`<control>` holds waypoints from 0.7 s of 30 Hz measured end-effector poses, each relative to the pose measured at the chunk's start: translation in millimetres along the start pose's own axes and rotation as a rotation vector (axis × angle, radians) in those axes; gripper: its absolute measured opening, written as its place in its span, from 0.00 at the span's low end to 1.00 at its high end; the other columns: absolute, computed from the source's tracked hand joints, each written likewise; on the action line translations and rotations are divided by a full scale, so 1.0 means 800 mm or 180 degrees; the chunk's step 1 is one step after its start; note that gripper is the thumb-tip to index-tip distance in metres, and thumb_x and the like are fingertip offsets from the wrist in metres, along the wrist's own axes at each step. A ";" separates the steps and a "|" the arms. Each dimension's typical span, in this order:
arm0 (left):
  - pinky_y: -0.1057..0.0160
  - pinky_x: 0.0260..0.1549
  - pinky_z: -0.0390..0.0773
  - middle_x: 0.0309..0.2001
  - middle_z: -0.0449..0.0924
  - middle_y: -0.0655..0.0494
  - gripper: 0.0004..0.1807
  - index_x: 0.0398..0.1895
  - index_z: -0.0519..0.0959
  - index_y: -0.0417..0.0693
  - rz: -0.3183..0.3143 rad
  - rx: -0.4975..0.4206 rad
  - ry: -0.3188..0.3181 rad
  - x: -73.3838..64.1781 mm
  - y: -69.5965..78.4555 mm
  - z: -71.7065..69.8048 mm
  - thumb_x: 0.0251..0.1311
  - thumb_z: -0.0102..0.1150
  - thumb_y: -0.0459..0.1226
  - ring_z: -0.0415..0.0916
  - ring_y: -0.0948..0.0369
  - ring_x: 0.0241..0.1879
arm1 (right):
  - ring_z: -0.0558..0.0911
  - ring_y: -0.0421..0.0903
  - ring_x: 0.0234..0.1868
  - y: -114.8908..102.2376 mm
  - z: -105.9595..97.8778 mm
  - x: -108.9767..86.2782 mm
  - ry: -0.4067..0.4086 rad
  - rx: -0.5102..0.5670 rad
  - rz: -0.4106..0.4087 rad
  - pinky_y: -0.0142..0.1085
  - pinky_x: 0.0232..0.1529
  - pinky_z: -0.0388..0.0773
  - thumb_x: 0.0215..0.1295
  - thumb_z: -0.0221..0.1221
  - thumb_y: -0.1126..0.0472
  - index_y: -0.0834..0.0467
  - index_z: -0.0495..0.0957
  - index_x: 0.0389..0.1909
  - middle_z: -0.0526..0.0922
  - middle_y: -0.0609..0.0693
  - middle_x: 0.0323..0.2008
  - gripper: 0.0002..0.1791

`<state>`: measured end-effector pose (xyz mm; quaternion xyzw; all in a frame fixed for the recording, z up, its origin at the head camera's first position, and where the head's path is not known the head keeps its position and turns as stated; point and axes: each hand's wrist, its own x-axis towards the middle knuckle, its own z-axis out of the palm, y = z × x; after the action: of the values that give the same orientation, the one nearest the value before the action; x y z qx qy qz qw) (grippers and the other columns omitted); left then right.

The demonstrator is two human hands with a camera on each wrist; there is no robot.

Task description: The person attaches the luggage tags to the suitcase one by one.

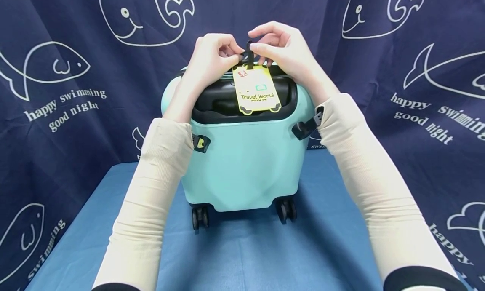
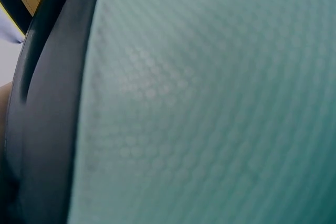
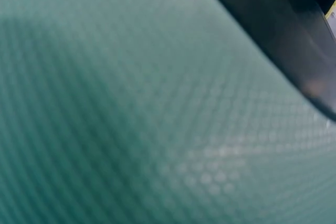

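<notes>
head view first, and nearest to us we see the blue table cover [image 1: 242, 257], with two cream sleeves [image 1: 151, 206] reaching forward over it. next comes the mint suitcase [image 1: 246, 169], standing on its black wheels [image 1: 200, 217] in the middle of the cover. on its top, a yellow luggage tag [image 1: 256, 90] lies over the black handle recess [image 1: 212, 101]. at the upper end of the tag we find both hands: the left hand [image 1: 210, 57] and the right hand [image 1: 282, 46] each pinch the thin black strap [image 1: 249, 55] with curled fingertips, touching just above the tag. behind it all hangs a navy whale-print curtain [image 1: 68, 80]. both wrist views give us only blurred mint shell and black trim.
</notes>
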<state>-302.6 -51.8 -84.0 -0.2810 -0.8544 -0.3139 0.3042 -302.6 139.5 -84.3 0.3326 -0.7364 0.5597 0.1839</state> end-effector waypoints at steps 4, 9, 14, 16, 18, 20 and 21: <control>0.76 0.32 0.71 0.33 0.83 0.54 0.07 0.36 0.85 0.46 -0.0037 0.0011 -0.0001 0.000 0.001 -0.001 0.57 0.59 0.36 0.74 0.70 0.27 | 0.77 0.43 0.23 0.000 0.000 0.000 0.0013 -0.0056 -0.0018 0.30 0.28 0.71 0.58 0.63 0.65 0.56 0.82 0.39 0.83 0.48 0.27 0.08; 0.75 0.33 0.71 0.33 0.84 0.55 0.08 0.37 0.85 0.48 -0.0125 0.0053 -0.0016 0.000 0.001 -0.002 0.57 0.59 0.38 0.75 0.70 0.27 | 0.78 0.42 0.24 -0.001 0.000 -0.001 0.0048 -0.0235 0.0028 0.30 0.28 0.72 0.57 0.64 0.61 0.57 0.83 0.42 0.84 0.45 0.30 0.11; 0.76 0.32 0.71 0.33 0.84 0.55 0.09 0.37 0.85 0.48 -0.0166 0.0032 -0.0053 0.002 -0.001 -0.003 0.57 0.59 0.38 0.75 0.71 0.27 | 0.78 0.42 0.25 -0.002 0.001 0.000 0.0045 -0.0220 0.0048 0.29 0.30 0.72 0.55 0.66 0.61 0.58 0.83 0.43 0.85 0.42 0.33 0.14; 0.76 0.33 0.71 0.34 0.85 0.55 0.09 0.38 0.85 0.48 -0.0206 -0.0066 -0.0092 0.002 -0.002 -0.003 0.57 0.61 0.39 0.76 0.72 0.28 | 0.78 0.42 0.25 -0.002 0.001 0.000 0.0072 -0.0202 0.0066 0.29 0.30 0.73 0.55 0.66 0.62 0.59 0.83 0.43 0.85 0.43 0.33 0.14; 0.76 0.34 0.72 0.35 0.85 0.56 0.10 0.39 0.85 0.49 -0.0261 -0.0193 -0.0140 0.002 -0.004 -0.003 0.56 0.62 0.40 0.77 0.73 0.29 | 0.78 0.42 0.25 -0.002 0.000 0.000 0.0105 -0.0189 0.0095 0.28 0.31 0.73 0.55 0.66 0.62 0.59 0.83 0.44 0.85 0.43 0.33 0.14; 0.75 0.35 0.72 0.35 0.85 0.59 0.11 0.40 0.85 0.50 -0.0341 -0.0346 -0.0204 0.001 -0.006 -0.002 0.56 0.63 0.42 0.78 0.73 0.30 | 0.78 0.41 0.25 0.000 0.000 0.000 0.0146 -0.0180 0.0122 0.28 0.31 0.74 0.55 0.66 0.62 0.60 0.83 0.44 0.85 0.43 0.33 0.15; 0.75 0.36 0.72 0.35 0.85 0.60 0.11 0.40 0.85 0.50 -0.0382 -0.0425 -0.0231 0.001 -0.007 -0.002 0.55 0.64 0.42 0.78 0.73 0.31 | 0.78 0.41 0.25 0.000 0.000 0.000 0.0163 -0.0189 0.0137 0.28 0.31 0.74 0.55 0.66 0.62 0.60 0.83 0.44 0.85 0.43 0.33 0.15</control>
<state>-306.1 -56.3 -84.3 -0.2602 -0.8573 -0.3774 0.2343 -302.6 139.8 -84.3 0.2967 -0.7547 0.5498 0.2004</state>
